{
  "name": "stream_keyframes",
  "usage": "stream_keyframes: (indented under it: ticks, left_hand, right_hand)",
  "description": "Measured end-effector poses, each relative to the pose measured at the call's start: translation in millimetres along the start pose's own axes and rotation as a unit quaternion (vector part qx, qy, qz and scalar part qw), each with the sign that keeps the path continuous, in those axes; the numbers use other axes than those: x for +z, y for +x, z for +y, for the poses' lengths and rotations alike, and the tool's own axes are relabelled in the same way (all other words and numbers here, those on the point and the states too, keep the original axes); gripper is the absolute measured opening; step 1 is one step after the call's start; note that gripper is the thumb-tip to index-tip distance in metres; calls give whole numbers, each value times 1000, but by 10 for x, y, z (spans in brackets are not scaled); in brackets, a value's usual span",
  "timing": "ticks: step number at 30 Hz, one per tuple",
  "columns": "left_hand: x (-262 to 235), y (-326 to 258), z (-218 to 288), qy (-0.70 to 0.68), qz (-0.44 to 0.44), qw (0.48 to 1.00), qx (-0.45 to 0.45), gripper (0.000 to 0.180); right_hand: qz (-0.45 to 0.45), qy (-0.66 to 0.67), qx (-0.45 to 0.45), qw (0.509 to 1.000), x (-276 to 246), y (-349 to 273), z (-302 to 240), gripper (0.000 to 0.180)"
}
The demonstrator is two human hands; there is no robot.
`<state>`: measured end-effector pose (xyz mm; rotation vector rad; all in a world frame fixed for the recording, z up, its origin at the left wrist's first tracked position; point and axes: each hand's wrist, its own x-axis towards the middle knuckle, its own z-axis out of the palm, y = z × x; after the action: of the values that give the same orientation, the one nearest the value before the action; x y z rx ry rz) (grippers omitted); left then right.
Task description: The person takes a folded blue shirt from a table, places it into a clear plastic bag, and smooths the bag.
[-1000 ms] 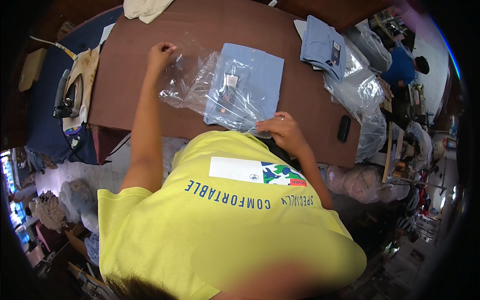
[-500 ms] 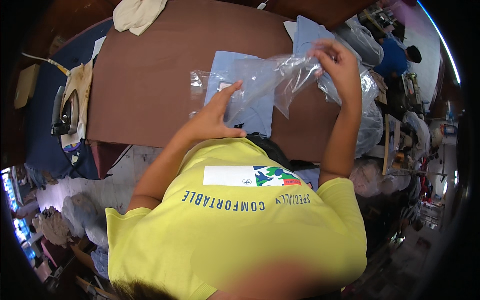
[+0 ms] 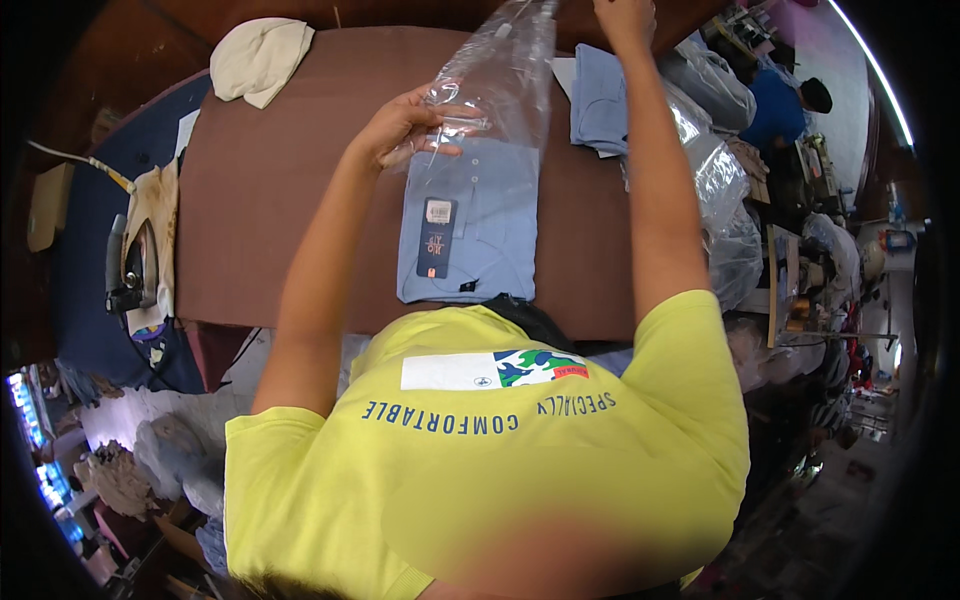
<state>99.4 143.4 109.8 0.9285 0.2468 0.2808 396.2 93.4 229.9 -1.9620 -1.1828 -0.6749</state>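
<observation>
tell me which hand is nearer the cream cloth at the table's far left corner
Left. The left hand grips the clear bag right of the cream cloth; the right hand is farther right.

Table (image 3: 280, 230) left bare; shirt stack (image 3: 600, 100) right.

A broad brown cloth-covered table (image 3: 280, 210) fills the upper middle of the frame. On it lie a folded light-blue shirt with a dark hang tag (image 3: 470, 235) at centre, a stack of folded blue shirts (image 3: 598, 100) at upper right, and a crumpled cream cloth (image 3: 258, 58) at upper left.
</observation>
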Motion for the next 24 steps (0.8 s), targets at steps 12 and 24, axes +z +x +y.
stream_keyframes:
  ticks: [12, 24]
  left_hand:
    - [-787, 521, -574, -83, 200, 976, -21, 55]
    - [-834, 455, -565, 139, 284, 948, -48, 27]
  right_hand:
    - [-533, 22, 236, 812, 917, -2024, 899, 65]
    - [-371, 382, 483, 695, 636, -1863, 750, 55]
